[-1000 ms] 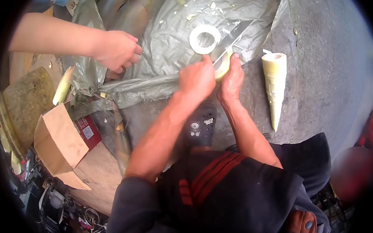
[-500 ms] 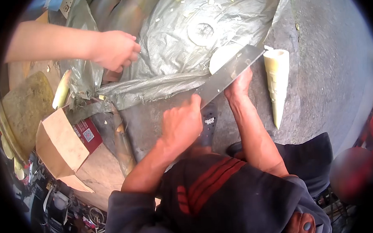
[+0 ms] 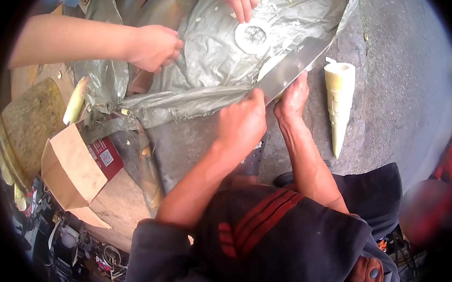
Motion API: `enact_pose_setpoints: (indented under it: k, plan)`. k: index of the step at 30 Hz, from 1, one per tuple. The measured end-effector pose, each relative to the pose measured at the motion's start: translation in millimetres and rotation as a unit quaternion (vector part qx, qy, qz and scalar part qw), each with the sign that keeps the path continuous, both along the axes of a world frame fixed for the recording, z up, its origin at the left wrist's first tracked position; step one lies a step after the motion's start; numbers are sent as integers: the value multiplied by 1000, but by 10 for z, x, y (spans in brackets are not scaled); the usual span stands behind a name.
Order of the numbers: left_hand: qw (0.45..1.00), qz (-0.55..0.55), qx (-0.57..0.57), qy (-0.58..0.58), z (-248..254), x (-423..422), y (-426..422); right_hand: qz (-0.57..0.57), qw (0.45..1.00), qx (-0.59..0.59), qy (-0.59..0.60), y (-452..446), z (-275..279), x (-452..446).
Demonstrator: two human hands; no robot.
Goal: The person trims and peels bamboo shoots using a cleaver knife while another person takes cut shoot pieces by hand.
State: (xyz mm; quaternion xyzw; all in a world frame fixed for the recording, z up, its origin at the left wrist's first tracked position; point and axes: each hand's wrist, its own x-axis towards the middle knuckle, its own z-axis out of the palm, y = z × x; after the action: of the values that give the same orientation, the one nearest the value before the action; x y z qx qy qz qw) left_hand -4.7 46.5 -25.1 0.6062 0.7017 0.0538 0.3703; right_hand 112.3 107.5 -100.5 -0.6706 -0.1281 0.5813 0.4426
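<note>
My left hand (image 3: 243, 121) is closed round the handle end of a broad knife (image 3: 293, 70), whose blade slants up to the right. Palm up beneath the blade, my right hand (image 3: 292, 100) holds a pale peeled bamboo shoot piece (image 3: 269, 67), mostly hidden behind the knife. A pale ring-shaped slice (image 3: 240, 38) lies on the grey plastic sheet (image 3: 202, 66), just above the knife. To the right of my right hand, a peeled cone-shaped shoot (image 3: 339, 103) lies on the ground.
A co-worker's hand (image 3: 156, 47) reaches in from the left; another hand (image 3: 241, 4) touches the ring from above. An opened cardboard box (image 3: 76, 167), a yellowish board (image 3: 33, 116) and an unpeeled shoot (image 3: 149, 172) are at the left. Small pale scraps dot the sheet.
Another person's hand has come in at the top, onto the ring. My knife has swung from the piece's edge to across its face; since the middle frame both my hands have shifted slightly up.
</note>
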Motion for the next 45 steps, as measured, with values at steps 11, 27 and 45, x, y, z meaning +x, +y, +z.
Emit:
enact_pose_setpoints:
  k: [11, 27, 45]
  plan:
    - [999, 28, 37, -16, -135, 80, 214, 80, 990, 26, -112, -179, 63, -76]
    - [991, -15, 129, 27, -111, 148, -50, -13, 997, -3, 76, 280, 167, 85]
    - [996, 26, 88, 10, -65, 151, 197, 186, 951, 101, -227, 59, -179, -61]
